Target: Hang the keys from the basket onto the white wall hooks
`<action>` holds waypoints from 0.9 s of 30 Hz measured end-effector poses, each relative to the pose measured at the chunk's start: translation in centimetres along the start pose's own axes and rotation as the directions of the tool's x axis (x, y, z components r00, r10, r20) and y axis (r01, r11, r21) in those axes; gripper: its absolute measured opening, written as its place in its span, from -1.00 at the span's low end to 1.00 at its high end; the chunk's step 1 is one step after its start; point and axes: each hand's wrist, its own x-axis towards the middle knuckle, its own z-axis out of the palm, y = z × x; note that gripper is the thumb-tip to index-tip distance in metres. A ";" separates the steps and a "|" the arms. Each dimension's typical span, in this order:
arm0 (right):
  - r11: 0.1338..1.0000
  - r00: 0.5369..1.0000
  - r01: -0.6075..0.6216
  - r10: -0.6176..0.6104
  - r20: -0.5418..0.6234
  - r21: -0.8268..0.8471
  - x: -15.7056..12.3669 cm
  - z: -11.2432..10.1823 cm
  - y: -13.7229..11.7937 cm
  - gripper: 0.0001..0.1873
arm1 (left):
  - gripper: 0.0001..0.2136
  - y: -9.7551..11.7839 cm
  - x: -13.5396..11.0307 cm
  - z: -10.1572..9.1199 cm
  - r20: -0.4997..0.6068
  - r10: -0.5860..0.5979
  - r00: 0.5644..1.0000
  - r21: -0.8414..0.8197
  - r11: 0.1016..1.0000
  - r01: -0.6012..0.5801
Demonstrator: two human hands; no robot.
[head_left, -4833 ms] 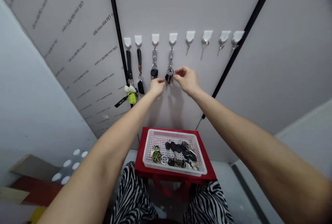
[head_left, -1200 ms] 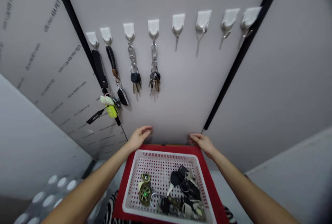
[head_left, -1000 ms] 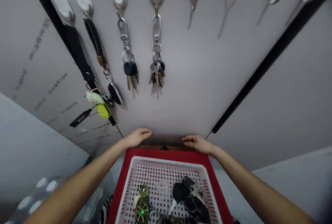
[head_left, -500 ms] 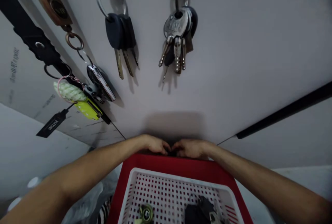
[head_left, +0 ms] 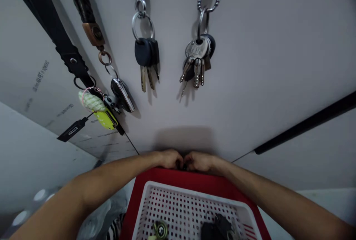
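Observation:
My left hand (head_left: pixel 171 158) and my right hand (head_left: pixel 199 161) meet behind the far edge of a red stool-like surface (head_left: pixel 205 183), low against a pale panel (head_left: pixel 267 65). Both have curled fingers, the fingertips nearly touching. Something small and dark may be between them, but it is too hidden to name. Nearest to me on the red surface lies a white perforated basket (head_left: pixel 178 192). Inside it are a green round-faced item (head_left: pixel 160 229) and a dark bundle (head_left: pixel 217 228) with metal parts.
Two key bunches, one with black-headed keys (head_left: pixel 146 52) and one with silver keys (head_left: pixel 198 49), hang on the panel. To their left hang a black strap (head_left: pixel 73 60) and a braided strap (head_left: pixel 83 4) with a fob. Clear plastic bottles (head_left: pixel 40 195) stand lower left. A black handle strip (head_left: pixel 306 123) crosses at right.
The view has shifted, so the hanging keys and straps sit further right and show more of their tops. My hands stay at the same spot, with the left fingers more curled.

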 end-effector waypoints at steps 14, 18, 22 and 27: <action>0.975 0.992 -0.087 0.102 -0.068 0.203 1.4 0.9 0.9 -0.83 | -0.87 0.1 0.0 -0.3 -0.017 0.036 0.999 0.099 0.995 -0.034; 0.975 0.981 -0.137 0.159 -0.115 0.175 1.9 1.3 0.5 -0.88 | -0.84 -0.1 0.2 -0.2 -0.006 -0.033 0.999 0.025 0.999 0.033; 0.960 0.975 -0.154 0.186 -0.122 0.232 1.5 1.4 -0.2 -0.86 | -0.81 -0.7 0.2 0.0 -0.010 -0.062 0.998 -0.111 0.992 0.060; 0.843 0.969 -0.118 0.214 -0.127 0.524 0.9 1.6 -0.7 -0.83 | -0.67 -1.2 -0.7 0.2 0.017 -0.098 0.995 -0.420 0.903 0.096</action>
